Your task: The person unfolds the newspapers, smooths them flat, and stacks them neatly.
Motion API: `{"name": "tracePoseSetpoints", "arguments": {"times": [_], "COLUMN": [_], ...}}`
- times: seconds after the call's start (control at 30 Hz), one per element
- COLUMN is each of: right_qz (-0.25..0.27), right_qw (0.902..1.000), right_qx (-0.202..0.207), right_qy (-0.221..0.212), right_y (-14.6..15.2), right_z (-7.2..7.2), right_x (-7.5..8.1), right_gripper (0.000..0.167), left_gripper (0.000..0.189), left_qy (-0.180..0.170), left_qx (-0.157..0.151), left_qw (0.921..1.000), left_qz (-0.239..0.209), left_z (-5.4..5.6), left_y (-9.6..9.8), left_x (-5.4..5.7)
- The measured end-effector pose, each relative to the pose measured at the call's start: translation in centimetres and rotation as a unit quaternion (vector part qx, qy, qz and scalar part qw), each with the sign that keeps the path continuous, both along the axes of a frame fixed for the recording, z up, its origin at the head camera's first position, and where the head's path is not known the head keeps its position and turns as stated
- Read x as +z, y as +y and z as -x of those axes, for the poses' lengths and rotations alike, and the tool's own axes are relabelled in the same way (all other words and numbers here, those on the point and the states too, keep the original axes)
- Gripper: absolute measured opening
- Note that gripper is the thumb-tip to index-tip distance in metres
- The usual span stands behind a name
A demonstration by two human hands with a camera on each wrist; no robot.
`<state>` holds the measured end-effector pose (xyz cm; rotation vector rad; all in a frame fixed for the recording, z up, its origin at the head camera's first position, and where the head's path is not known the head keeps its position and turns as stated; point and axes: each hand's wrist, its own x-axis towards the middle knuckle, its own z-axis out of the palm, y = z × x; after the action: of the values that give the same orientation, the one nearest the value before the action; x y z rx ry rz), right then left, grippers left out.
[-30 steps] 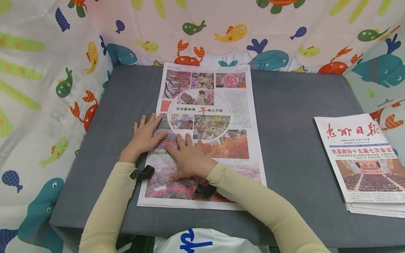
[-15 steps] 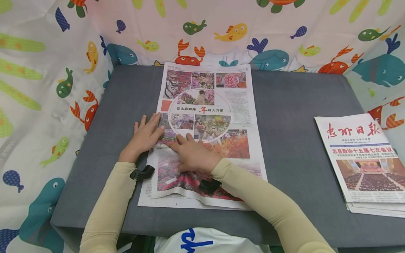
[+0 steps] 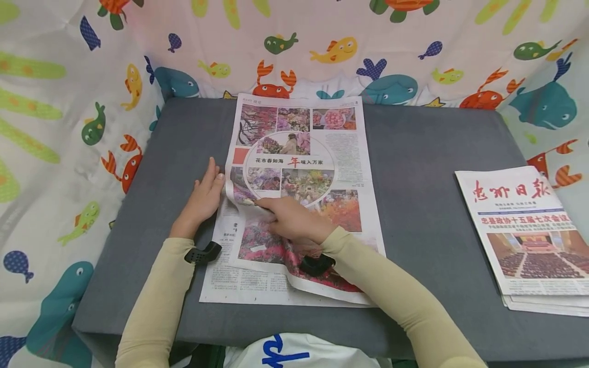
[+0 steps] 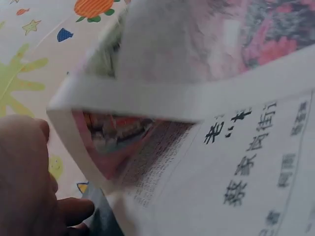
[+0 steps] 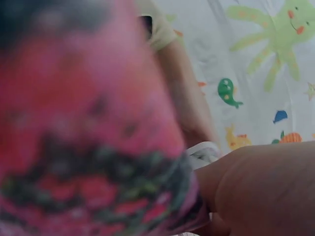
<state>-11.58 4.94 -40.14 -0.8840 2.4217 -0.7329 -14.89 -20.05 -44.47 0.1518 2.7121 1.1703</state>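
Observation:
A newspaper [image 3: 342, 148] with flower photos lies lengthwise before me. Its top page is lifted along the lower left edge and buckled, baring a printed page [image 3: 221, 278] underneath. My right hand [image 3: 296, 220] pinches the left part of that top page; the thumb is hidden in the head view. In the right wrist view the raised page [image 5: 93, 132] bulges beside the hand. My left hand [image 3: 201, 197] stands on its edge by the paper's left side, fingers straight. The left wrist view has its fingers [image 4: 74, 210] near the lifted page edge, holding nothing.
A folded stack of newspapers [image 3: 520, 204] lies at the right of the grey-covered table [image 3: 414, 163]. A cloth with sea animals [image 3: 322, 25] hangs behind and at both sides. A black wrist strap [image 3: 202, 253] sits on the left sleeve.
The top page's lower left part has risen and moved right with my right hand, uncovering the page below. My left hand has turned from lying flat onto its edge.

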Motion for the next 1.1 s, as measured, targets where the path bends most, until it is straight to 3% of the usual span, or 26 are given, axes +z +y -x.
{"name": "tracePoseSetpoints", "arguments": {"times": [0.13, 0.3, 0.4, 0.53, 0.77, 0.93, 1.1], "right_qz": [0.015, 0.043, 0.057, 0.08, 0.109, 0.164, 0.218], "right_qw": [0.9995, 0.9968, 0.9948, 0.9896, 0.9853, 0.9719, 0.9564], "right_qx": [-0.018, -0.045, -0.056, -0.074, -0.104, -0.144, -0.184], "right_qy": [-0.022, -0.05, -0.063, -0.093, -0.08, -0.088, -0.063], "right_y": [0.7, 1.5, 2.0, 2.9, 5.2, 7.8, 11.2], "right_z": [0.4, 0.7, 0.6, 0.5, 0.8, 0.4, -0.2], "right_x": [0.2, 0.7, 1.1, 1.9, 4.1, 6.3, 9.2], "right_gripper": [0.061, 0.065, 0.068, 0.068, 0.07, 0.072, 0.071], "left_gripper": [0.071, 0.081, 0.083, 0.078, 0.066, 0.065, 0.066], "left_qy": [0.007, 0.026, 0.026, 0.03, 0.027, 0.025, 0.023], "left_qx": [-0.012, -0.053, -0.064, -0.075, -0.097, -0.091, -0.082], "left_qw": [0.9988, 0.9905, 0.9866, 0.9853, 0.9807, 0.9813, 0.9815], "left_qz": [0.047, 0.124, 0.147, 0.151, 0.167, 0.168, 0.171], "left_z": [0.0, 0.0, -0.1, -0.3, -0.4, -0.6, -0.7], "left_y": [0.0, 0.3, 0.5, 0.7, 1.1, 1.3, 1.3], "left_x": [-0.4, -1.0, -1.1, -0.9, -0.8, -0.7, -0.5]}}
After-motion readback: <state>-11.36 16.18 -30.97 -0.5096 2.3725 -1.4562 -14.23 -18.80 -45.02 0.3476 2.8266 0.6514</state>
